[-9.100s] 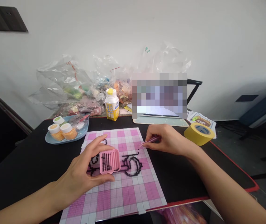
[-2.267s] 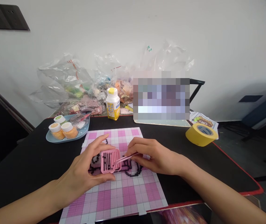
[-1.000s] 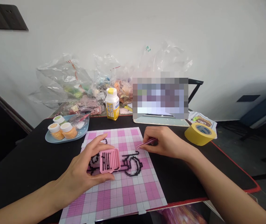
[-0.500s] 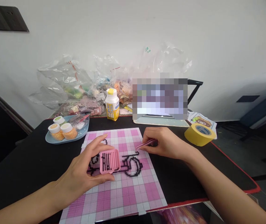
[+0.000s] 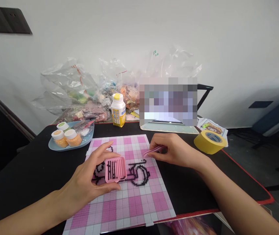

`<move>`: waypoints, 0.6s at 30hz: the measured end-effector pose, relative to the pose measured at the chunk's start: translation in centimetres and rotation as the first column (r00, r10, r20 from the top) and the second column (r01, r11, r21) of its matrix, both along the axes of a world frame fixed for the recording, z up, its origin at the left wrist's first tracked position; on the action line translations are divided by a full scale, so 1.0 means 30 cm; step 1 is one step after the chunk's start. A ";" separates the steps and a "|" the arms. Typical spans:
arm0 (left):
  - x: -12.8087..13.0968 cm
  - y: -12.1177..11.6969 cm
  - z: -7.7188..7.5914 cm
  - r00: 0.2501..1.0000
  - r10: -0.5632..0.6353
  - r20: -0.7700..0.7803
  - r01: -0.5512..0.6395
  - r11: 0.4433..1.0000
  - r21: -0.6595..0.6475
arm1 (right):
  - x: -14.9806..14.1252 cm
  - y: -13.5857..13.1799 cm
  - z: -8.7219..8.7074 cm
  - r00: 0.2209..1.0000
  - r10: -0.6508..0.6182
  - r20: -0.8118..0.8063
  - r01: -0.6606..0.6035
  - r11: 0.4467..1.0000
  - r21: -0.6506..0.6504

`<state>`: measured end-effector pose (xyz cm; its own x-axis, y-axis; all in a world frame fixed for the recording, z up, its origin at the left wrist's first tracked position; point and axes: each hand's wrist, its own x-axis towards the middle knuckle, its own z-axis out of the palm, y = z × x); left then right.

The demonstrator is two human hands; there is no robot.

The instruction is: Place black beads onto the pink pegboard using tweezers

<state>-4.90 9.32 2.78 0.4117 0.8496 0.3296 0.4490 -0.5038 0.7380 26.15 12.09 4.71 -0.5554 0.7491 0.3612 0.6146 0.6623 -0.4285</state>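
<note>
A pink and white checked pegboard (image 5: 129, 202) lies on the black table (image 5: 31, 169). Black beads (image 5: 139, 171) form an outline on it. My left hand (image 5: 88, 186) grips a small pink bead tray (image 5: 115, 168) with rows of black beads, held just above the board. My right hand (image 5: 176, 150) pinches pink tweezers (image 5: 154, 150); their tip points down at the upper right end of the bead outline.
A blue plate (image 5: 85, 140) with three small bead jars (image 5: 66, 136) sits at the back left. A yellow-capped bottle (image 5: 118, 110), clear plastic bags (image 5: 80, 88), a blurred screen (image 5: 168, 101) and a yellow tape roll (image 5: 209, 141) stand along the back and right.
My right hand went from the pink tray back up to the outline's upper right end with the tweezers and has held nearly still over the last second. My left hand kept the tray in place.
</note>
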 end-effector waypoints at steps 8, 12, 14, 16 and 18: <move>-0.001 -0.004 -0.001 1.000 0.012 0.005 -0.012 1.000 -0.012 | -0.012 -0.010 0.005 0.993 0.050 -0.110 -0.046 0.998 0.041; -0.001 -0.004 0.000 1.000 0.012 0.009 -0.012 1.000 -0.026 | -0.019 -0.014 0.005 0.986 0.066 -0.151 -0.055 0.995 0.078; -0.001 -0.004 0.000 1.000 0.010 0.016 -0.010 0.999 -0.044 | -0.019 -0.013 0.005 0.984 0.066 -0.163 -0.052 0.995 0.089; -0.002 -0.004 0.000 1.000 0.012 0.013 -0.012 0.999 -0.044 | -0.019 -0.012 0.005 0.984 0.063 -0.168 -0.046 0.994 0.100; -0.003 -0.003 -0.001 1.000 0.014 0.003 -0.014 0.999 -0.032 | -0.019 -0.011 0.004 0.983 0.063 -0.170 -0.045 0.993 0.109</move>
